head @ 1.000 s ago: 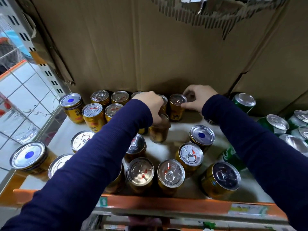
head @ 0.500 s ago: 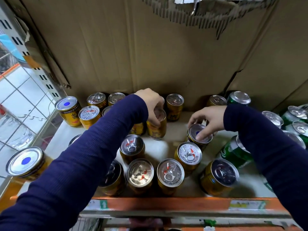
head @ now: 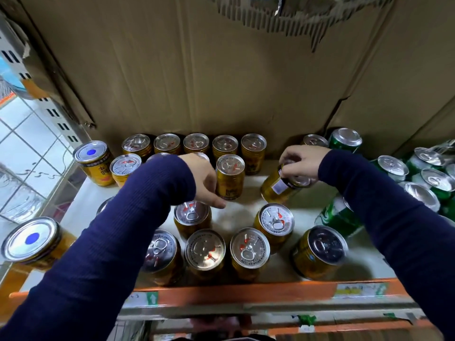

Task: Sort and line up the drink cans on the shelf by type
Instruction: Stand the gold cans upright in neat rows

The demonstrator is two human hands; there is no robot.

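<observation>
Partly, the right hand [head: 299,163] hides the tilted gold can [head: 273,190] it grips.

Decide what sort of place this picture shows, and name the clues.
Probably a shop or stockroom shelf: rows of small gold metal drink cans, green metal drink cans beside them, and a long orange shelf edge carrying paper label strips.

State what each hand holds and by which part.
Right hand grips a tilted gold can by its top rim. Left hand touches the side of an upright gold can; a grip cannot be told.
</observation>
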